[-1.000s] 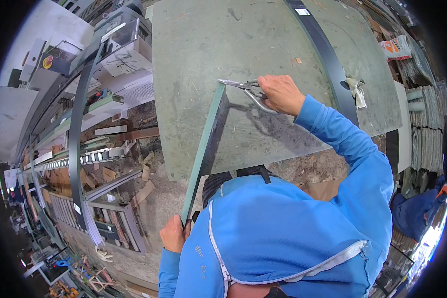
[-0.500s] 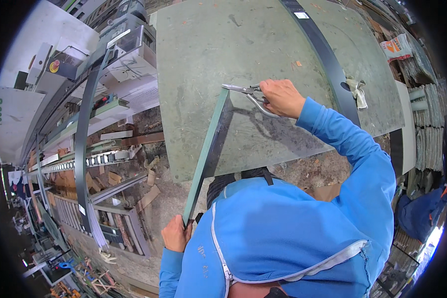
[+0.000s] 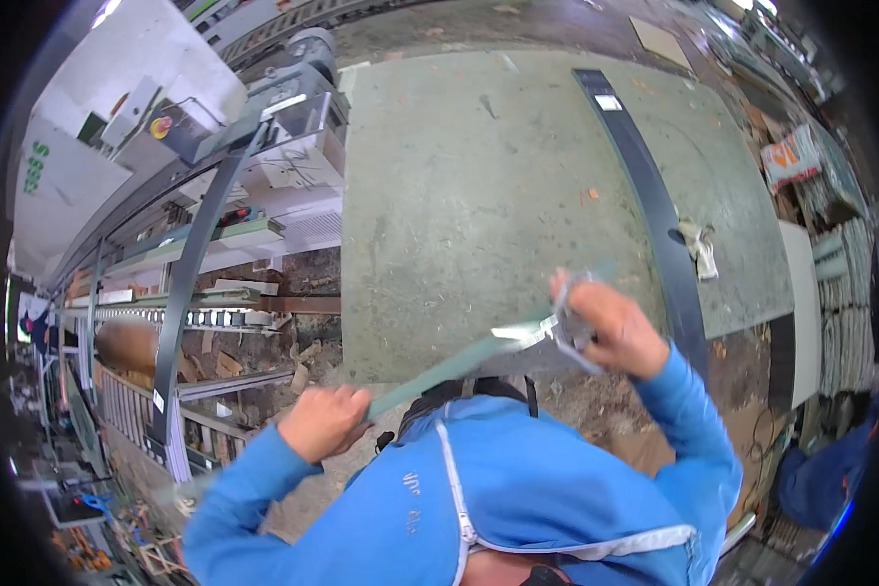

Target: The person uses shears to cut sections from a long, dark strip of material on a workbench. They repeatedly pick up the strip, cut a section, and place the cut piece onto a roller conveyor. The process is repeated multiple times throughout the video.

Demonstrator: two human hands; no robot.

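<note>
My left hand (image 3: 324, 422) is wrapped round a long, narrow green strip (image 3: 439, 369), which slants up to the right in front of my body. A faint green smear past the hand suggests the strip runs on to the lower left. In my right hand (image 3: 615, 330) is a pair of metal snips (image 3: 529, 335), smeared by motion; their pale blades lie by the strip's right end. Whether the blades touch the strip cannot be made out. Both hands are closed, above the near edge of a grey-green tabletop (image 3: 430, 195).
A long dark board (image 3: 645, 186) lies along the table's right side, a pale glove (image 3: 698, 249) beside it. Another dark board (image 3: 190, 273) stretches along the left, near a machine with an electric motor (image 3: 311, 47). Stacked bundles (image 3: 845, 293) stand at far right.
My left hand has risen and the strip has swung from steep to slanting. My right hand has come down toward my body and right with the snips.
</note>
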